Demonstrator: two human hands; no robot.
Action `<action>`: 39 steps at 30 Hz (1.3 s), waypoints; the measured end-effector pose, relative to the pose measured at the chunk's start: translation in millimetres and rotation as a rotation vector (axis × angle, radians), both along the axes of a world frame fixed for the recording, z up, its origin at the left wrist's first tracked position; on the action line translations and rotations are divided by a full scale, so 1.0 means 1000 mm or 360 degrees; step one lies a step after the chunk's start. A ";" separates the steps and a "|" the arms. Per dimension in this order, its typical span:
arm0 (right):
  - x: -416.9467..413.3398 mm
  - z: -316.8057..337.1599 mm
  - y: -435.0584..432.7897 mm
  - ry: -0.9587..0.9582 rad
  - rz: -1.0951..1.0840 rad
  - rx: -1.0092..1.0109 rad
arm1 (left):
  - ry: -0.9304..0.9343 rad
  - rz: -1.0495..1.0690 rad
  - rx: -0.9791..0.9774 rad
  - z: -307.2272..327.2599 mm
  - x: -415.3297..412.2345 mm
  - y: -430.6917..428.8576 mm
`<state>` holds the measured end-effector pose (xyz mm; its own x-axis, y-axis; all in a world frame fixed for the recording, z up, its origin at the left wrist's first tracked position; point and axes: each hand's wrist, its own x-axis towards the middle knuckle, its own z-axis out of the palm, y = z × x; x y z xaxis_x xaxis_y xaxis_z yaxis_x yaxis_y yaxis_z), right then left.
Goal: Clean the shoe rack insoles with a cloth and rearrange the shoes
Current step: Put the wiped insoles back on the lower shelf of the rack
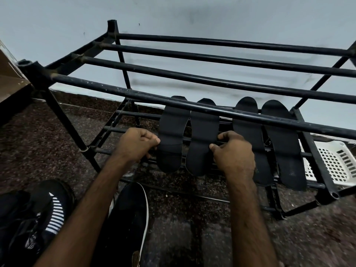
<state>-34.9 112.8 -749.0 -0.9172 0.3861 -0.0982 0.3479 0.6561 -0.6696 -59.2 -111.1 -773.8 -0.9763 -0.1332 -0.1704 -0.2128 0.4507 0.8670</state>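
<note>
Several black insoles lie side by side across the middle shelf bars of a black metal shoe rack [192, 87]. My left hand [134, 144] pinches the left edge of the leftmost insole [172, 132]. My right hand [234, 151] grips the right edge of the second insole [202, 143]. Two more insoles [250, 132] [283, 143] rest untouched further right. No cloth is visible.
A black slip-on shoe with a white sole [128, 224] and a black sneaker with white stripes [36, 214] sit on the dark speckled floor at lower left. A white perforated basket [339, 162] stands behind the rack's right end. A pale wall is close behind.
</note>
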 end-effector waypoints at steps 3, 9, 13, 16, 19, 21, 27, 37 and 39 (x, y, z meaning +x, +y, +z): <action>0.000 0.000 0.000 0.0015 0.0007 0.0009 | 0.0002 -0.0002 0.0017 0.001 -0.001 0.000; 0.000 -0.001 0.002 -0.0013 0.0007 0.0027 | 0.0015 0.0015 0.0018 -0.001 -0.003 -0.002; -0.001 -0.003 0.002 -0.0013 0.0019 0.0012 | 0.0013 0.0018 0.0044 0.000 -0.002 -0.001; -0.002 -0.004 0.000 -0.0007 0.0031 0.0005 | 0.0018 0.0002 0.0029 -0.001 -0.001 -0.002; -0.001 -0.005 -0.002 -0.0005 0.0038 0.0004 | 0.0020 -0.0002 0.0012 -0.003 -0.001 -0.001; 0.001 -0.004 -0.002 -0.0008 0.0037 0.0007 | 0.0022 -0.0002 0.0020 -0.004 -0.001 -0.002; 0.011 0.011 0.000 -0.0002 -0.0022 -0.0003 | 0.0047 0.0058 -0.0034 -0.007 -0.001 -0.006; 0.040 -0.008 0.002 -0.0066 0.0007 -0.0232 | -0.0013 0.0153 0.0190 -0.013 0.022 0.004; 0.039 -0.009 0.002 -0.0075 -0.0004 -0.0247 | -0.0010 0.0136 0.0147 -0.013 0.021 0.007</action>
